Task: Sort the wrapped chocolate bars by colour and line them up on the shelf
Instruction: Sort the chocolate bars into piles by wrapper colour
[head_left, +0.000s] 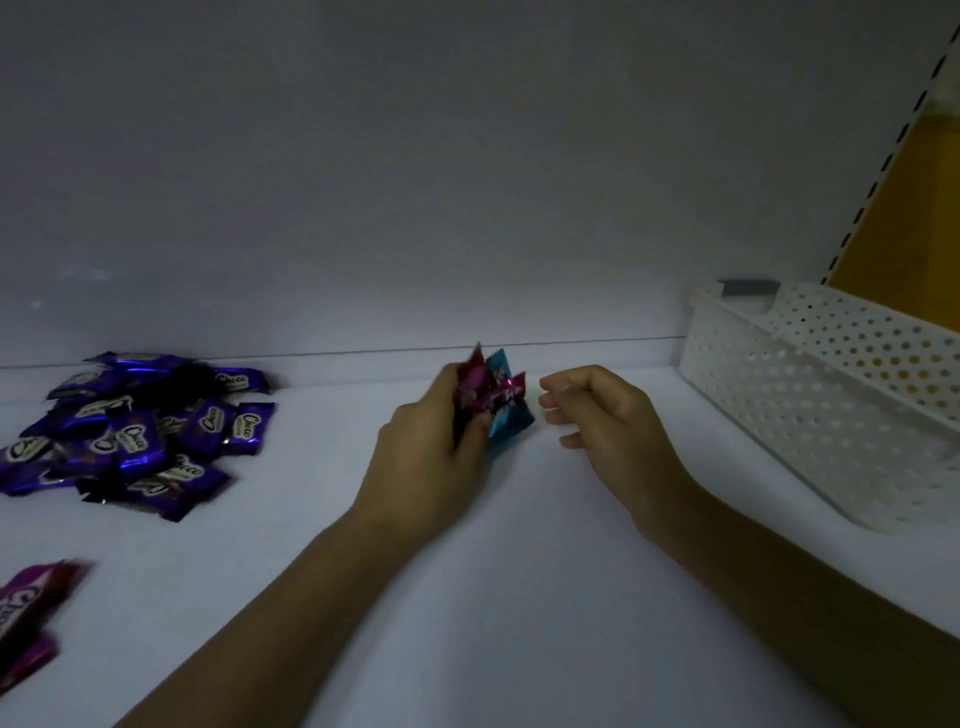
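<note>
- While the left hand (431, 441) is held near the centre of the white shelf (519, 597), a small fan of wrapped bars is gripped in it, with the fingers curled round the bundle.
- In that fan, red bars (470, 387) and a blue bar (511, 423) can be made out. Their long axes run roughly from 6 to 12 o'clock, and the upper ends point toward the back panel (467, 182).
- One crimped pink end is seen splayed out toward 2 o'clock. An exact count of the bundle cannot be given because of blur.
- Just at 3 o'clock of the bundle, the right hand (608, 415) is found, apart from the wrappers. Its fingers are loosely curled and nothing is held.
- Over at 9 o'clock, a loose heap of purple bars (135, 436) is piled against the back edge of the shelf. The bars lie at mixed angles, so no common axis is shared.
- Down at 8 o'clock, by the picture's edge, magenta bars (31, 613) are laid with their long axis from 7 to 1 o'clock. They are blurred and partly cut off.
- At 3 o'clock, well apart from the hands, a white perforated basket (831, 395) is set on the shelf.
- Behind the basket, at 1 o'clock, a slotted upright (878, 171) is seen.
</note>
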